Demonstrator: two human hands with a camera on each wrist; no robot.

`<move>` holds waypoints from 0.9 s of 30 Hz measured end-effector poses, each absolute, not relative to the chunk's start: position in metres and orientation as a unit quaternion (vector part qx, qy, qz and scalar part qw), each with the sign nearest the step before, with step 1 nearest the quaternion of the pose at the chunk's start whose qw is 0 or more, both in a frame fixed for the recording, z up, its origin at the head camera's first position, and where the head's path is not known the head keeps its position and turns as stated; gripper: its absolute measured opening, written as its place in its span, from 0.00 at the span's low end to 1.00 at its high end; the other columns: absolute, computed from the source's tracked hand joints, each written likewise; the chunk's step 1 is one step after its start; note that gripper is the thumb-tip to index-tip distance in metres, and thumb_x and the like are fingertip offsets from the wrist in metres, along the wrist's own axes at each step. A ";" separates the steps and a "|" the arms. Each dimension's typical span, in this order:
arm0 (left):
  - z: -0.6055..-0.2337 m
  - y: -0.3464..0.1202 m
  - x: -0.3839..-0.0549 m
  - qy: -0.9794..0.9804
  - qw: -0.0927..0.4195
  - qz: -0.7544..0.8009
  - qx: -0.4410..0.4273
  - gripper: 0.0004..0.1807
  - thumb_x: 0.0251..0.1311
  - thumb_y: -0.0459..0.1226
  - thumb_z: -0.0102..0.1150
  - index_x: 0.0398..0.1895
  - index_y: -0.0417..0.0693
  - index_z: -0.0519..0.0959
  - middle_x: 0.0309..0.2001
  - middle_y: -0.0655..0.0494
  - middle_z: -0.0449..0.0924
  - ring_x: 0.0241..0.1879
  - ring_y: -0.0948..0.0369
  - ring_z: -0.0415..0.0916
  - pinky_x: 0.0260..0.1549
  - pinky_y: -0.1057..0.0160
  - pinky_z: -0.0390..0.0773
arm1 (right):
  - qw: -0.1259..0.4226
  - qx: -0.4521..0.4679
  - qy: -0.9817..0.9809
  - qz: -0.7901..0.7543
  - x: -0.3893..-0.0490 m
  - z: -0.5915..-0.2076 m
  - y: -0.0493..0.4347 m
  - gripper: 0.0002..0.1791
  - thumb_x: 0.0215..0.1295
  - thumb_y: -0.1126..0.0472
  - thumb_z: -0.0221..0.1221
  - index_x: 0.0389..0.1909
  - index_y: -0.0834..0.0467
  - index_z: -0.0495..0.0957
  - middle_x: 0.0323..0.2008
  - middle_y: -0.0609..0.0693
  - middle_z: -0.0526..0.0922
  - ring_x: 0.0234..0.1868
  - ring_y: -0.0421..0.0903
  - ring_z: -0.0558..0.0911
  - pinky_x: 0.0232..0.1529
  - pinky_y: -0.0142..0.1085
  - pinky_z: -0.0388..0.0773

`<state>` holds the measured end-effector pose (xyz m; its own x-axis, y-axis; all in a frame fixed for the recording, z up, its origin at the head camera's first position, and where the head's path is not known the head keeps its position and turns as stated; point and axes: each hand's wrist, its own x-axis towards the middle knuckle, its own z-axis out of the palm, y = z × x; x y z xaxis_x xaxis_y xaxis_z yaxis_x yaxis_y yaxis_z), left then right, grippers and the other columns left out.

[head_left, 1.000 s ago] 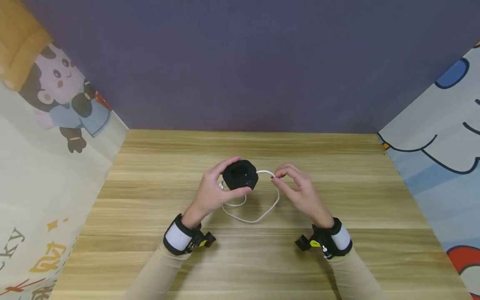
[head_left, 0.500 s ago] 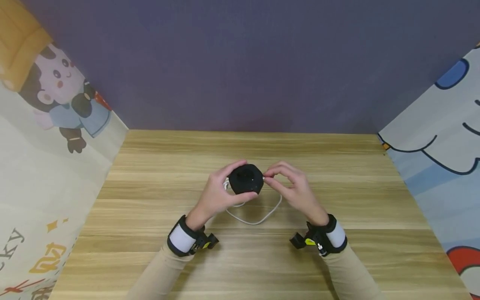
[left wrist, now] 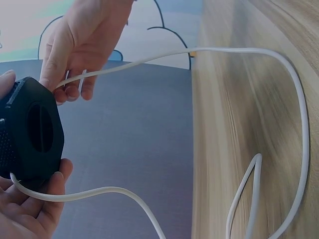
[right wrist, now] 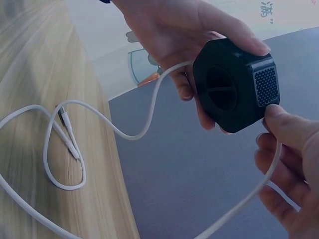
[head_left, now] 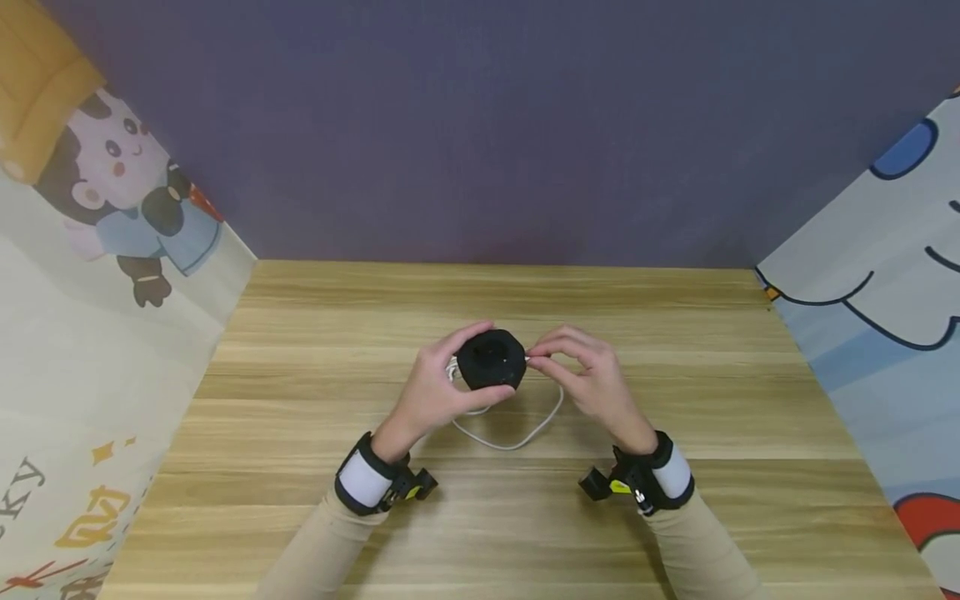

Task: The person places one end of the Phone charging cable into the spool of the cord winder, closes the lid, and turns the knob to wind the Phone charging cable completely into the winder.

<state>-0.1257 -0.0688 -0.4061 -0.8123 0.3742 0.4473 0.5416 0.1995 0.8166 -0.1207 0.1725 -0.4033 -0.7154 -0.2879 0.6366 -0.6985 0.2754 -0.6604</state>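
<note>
So the left hand (head_left: 431, 385) has a proper grip on a black box (head_left: 491, 360), a chunky many-sided thing with a round hollow in its face. Thumb's along the near edge, fingers round the far side. It's held up over the wooden table (head_left: 675, 310), not resting on it.

The right hand (head_left: 594, 382) is pinching a white cable (head_left: 506, 448) right at the box's right edge, thumb tip up against the corner. That's the big change: a second ago there was a visible arc of cable between those fingers and the box, and now that gap's basically gone. The box and left hand have also slid a bit to the right since then. Versus half a second ago, I can barely spot a difference; both hands are pretty much parked.

The cable also comes off the box's other side, by the left hand's fingers, and the rest loops down to the table. In the right wrist view there's a plug (right wrist: 67, 122) lying on the wood beside a loop of it. Can't tell whether the pinched bit actually goes into the box; the fingertips cover it.
</note>
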 end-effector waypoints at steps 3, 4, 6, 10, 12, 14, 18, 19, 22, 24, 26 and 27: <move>-0.406 -0.068 -0.125 -0.772 0.072 -0.558 -0.296 0.44 0.44 0.39 0.82 0.68 0.40 0.75 0.62 0.46 0.82 0.61 0.53 0.80 0.61 0.50 0.80 | 0.213 0.324 -0.769 0.508 -0.120 -0.403 0.172 0.17 0.50 0.83 0.70 0.36 0.61 0.88 0.36 0.52 0.87 0.41 0.44 0.84 0.50 0.28 0.80; -0.406 -0.068 -0.125 -0.772 0.071 -0.558 -0.295 0.44 0.44 0.39 0.82 0.68 0.40 0.75 0.62 0.46 0.82 0.61 0.53 0.80 0.61 0.50 0.79 | 0.216 0.325 -0.768 0.508 -0.119 -0.403 0.172 0.17 0.50 0.83 0.70 0.36 0.61 0.88 0.36 0.52 0.87 0.41 0.44 0.84 0.50 0.28 0.80; -0.406 -0.068 -0.126 -0.773 0.069 -0.558 -0.294 0.44 0.44 0.39 0.82 0.68 0.41 0.75 0.62 0.46 0.82 0.61 0.53 0.80 0.61 0.50 0.79 | 0.221 0.329 -0.766 0.507 -0.119 -0.403 0.172 0.16 0.51 0.82 0.70 0.37 0.61 0.87 0.36 0.52 0.87 0.41 0.45 0.84 0.51 0.28 0.80; -0.406 -0.069 -0.126 -0.773 0.065 -0.558 -0.293 0.44 0.44 0.39 0.82 0.68 0.41 0.75 0.62 0.47 0.82 0.62 0.53 0.79 0.61 0.50 0.79 | 0.228 0.333 -0.763 0.506 -0.119 -0.404 0.172 0.11 0.56 0.78 0.70 0.37 0.61 0.87 0.36 0.52 0.87 0.41 0.45 0.84 0.51 0.28 0.80; -0.407 -0.069 -0.126 -0.774 0.065 -0.558 -0.293 0.44 0.44 0.38 0.83 0.68 0.41 0.75 0.62 0.47 0.82 0.62 0.53 0.79 0.61 0.50 0.79 | 0.233 0.335 -0.761 0.504 -0.120 -0.404 0.172 0.09 0.58 0.76 0.70 0.37 0.61 0.87 0.36 0.51 0.87 0.41 0.45 0.84 0.50 0.28 0.80; -0.407 -0.070 -0.126 -0.774 0.068 -0.556 -0.294 0.44 0.44 0.38 0.83 0.68 0.41 0.75 0.62 0.47 0.82 0.62 0.53 0.79 0.61 0.50 0.79 | 0.237 0.337 -0.760 0.502 -0.120 -0.405 0.173 0.08 0.59 0.74 0.70 0.37 0.61 0.86 0.36 0.52 0.87 0.41 0.46 0.84 0.50 0.29 0.80; -0.408 -0.070 -0.127 -0.774 0.075 -0.553 -0.299 0.44 0.43 0.39 0.83 0.68 0.39 0.75 0.61 0.46 0.83 0.61 0.53 0.80 0.60 0.50 0.80 | 0.232 0.326 -0.768 0.500 -0.118 -0.405 0.174 0.02 0.64 0.68 0.69 0.36 0.61 0.86 0.37 0.50 0.87 0.42 0.45 0.84 0.50 0.29 0.80; -0.408 -0.070 -0.127 -0.775 0.076 -0.552 -0.299 0.44 0.43 0.39 0.83 0.68 0.39 0.75 0.61 0.46 0.83 0.61 0.53 0.80 0.60 0.50 0.80 | 0.230 0.323 -0.771 0.499 -0.118 -0.405 0.175 0.02 0.65 0.67 0.69 0.36 0.61 0.86 0.37 0.50 0.87 0.42 0.45 0.84 0.50 0.29 0.80; -0.408 -0.071 -0.127 -0.775 0.078 -0.552 -0.297 0.44 0.43 0.39 0.83 0.67 0.39 0.76 0.61 0.47 0.83 0.60 0.53 0.81 0.60 0.50 0.80 | 0.223 0.312 -0.778 0.497 -0.116 -0.404 0.176 0.03 0.64 0.68 0.70 0.36 0.60 0.86 0.37 0.50 0.87 0.42 0.45 0.84 0.51 0.29 0.80; -0.408 -0.071 -0.127 -0.776 0.079 -0.551 -0.295 0.44 0.43 0.40 0.83 0.67 0.40 0.76 0.61 0.47 0.83 0.60 0.53 0.81 0.60 0.50 0.80 | 0.223 0.308 -0.781 0.496 -0.116 -0.404 0.177 0.06 0.61 0.72 0.70 0.36 0.60 0.86 0.37 0.50 0.87 0.43 0.45 0.84 0.52 0.29 0.80; -0.408 -0.071 -0.127 -0.778 0.082 -0.550 -0.294 0.44 0.43 0.41 0.84 0.67 0.41 0.76 0.61 0.47 0.83 0.60 0.53 0.81 0.60 0.51 0.80 | 0.222 0.305 -0.783 0.495 -0.116 -0.404 0.178 0.07 0.60 0.73 0.70 0.36 0.60 0.86 0.37 0.50 0.87 0.43 0.45 0.84 0.52 0.29 0.79; -0.408 -0.071 -0.127 -0.778 0.083 -0.549 -0.294 0.44 0.43 0.41 0.84 0.67 0.42 0.76 0.61 0.47 0.83 0.60 0.53 0.81 0.60 0.51 0.80 | 0.222 0.303 -0.784 0.495 -0.116 -0.404 0.178 0.07 0.60 0.73 0.70 0.36 0.60 0.86 0.37 0.50 0.87 0.43 0.45 0.84 0.52 0.29 0.79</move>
